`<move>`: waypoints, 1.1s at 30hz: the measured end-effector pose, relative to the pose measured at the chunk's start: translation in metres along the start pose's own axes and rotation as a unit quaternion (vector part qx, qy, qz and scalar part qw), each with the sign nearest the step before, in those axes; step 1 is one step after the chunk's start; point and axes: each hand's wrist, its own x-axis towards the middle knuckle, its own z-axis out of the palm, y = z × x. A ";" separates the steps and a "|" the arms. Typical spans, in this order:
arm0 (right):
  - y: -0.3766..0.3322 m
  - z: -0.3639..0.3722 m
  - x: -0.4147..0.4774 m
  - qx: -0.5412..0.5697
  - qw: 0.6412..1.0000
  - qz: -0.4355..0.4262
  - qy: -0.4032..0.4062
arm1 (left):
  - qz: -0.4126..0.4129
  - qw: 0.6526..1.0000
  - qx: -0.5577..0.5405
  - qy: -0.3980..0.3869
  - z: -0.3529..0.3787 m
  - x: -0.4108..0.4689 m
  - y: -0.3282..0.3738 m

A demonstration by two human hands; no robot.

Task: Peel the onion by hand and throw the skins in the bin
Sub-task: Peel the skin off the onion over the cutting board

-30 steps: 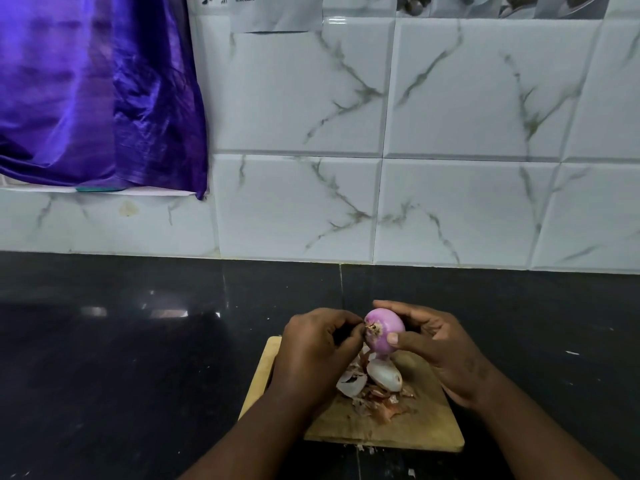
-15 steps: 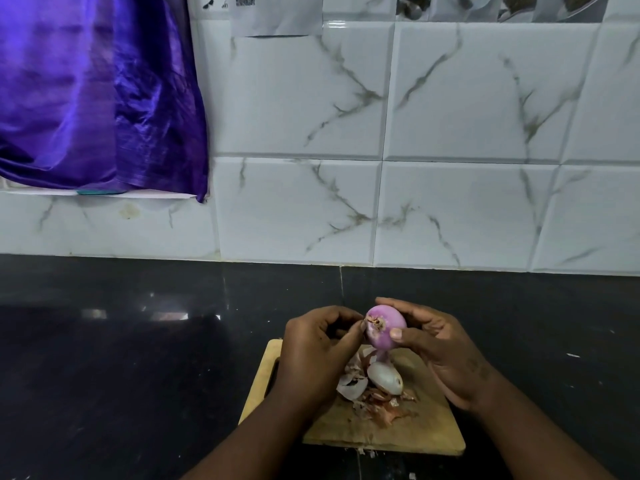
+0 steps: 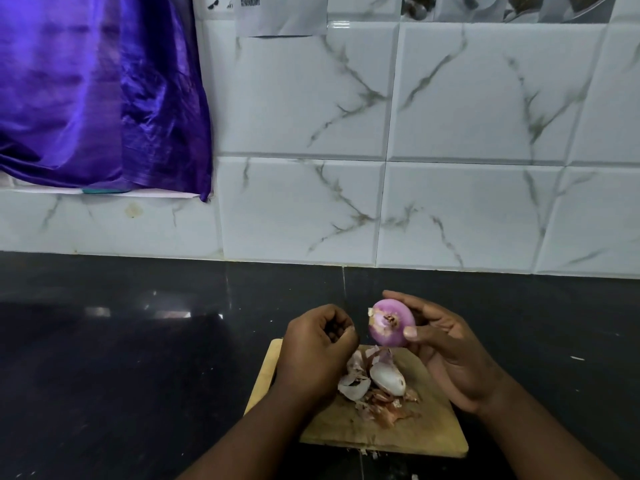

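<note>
Since the earlier frame the left hand (image 3: 317, 344) has drawn back from the round purple onion (image 3: 391, 323) and now sits just beside it, apart, with the fingers curled in; whether a scrap of skin is pinched inside cannot be told. The onion is turned so its root end faces the camera. The right hand (image 3: 446, 355) grips the onion between thumb and fingers, above the far edge of the rectangular wooden cutting board (image 3: 429, 434).

Progress: most of the outer skin appears to be off, and smooth purple flesh shows over most of the visible surface. A small pale flake remains at the root end, so a little peeling is probably left.

The removed papery brown and white skins (image 3: 374, 386) lie heaped at the middle of the board. The board rests on the black polished bench (image 3: 121, 368) near its front edge. No bin is in view; disposal of the skins is not yet done
</note>
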 end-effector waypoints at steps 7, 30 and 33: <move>0.001 0.000 0.000 -0.055 0.998 0.013 0.024 | 0.069 0.996 -0.051 0.004 -0.001 -0.005 0.011; 0.004 0.000 0.001 -0.052 0.998 0.017 0.019 | 0.030 0.997 -0.073 -0.027 -0.001 -0.005 0.012; 0.005 -0.001 0.001 -0.062 0.998 0.015 0.022 | 0.019 0.996 -0.085 -0.030 0.000 -0.005 0.012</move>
